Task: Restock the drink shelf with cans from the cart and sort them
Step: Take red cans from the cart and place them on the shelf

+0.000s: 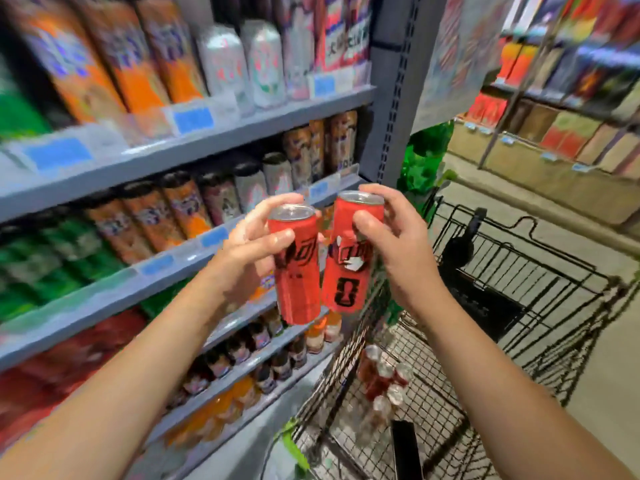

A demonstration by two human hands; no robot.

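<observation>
1. Fingers of the left hand are curled round the upper part of one red can, thumb pressed on the front just under the rim, the other fingertips hooked over the top edge at the back. Firm grip, nothing spread.
2. Right hand does the same with a second red can: thumb on the front near the top, the other fingers wrapped behind the rim.
3. So that's two cans in hand, one each. Both are slim, red with black lettering, and roughly upright. Their lower halves lean in toward each other and look like they touch, or nearly.
4. Both cans are held up in the air in front of the drink shelf, about level with the second row of stock, above the near corner of the cart.
5. Down in the cart basket I can see a small cluster of loose cans, red with silver tops. Maybe five or six, but it's blurry, so I can't give a proper count.
6. Shelf has at least four grey tiers visible, packed with orange, green, white and red drinks. Way too smeared to count those.
7. Blue price tags run along the shelf edges.
</observation>
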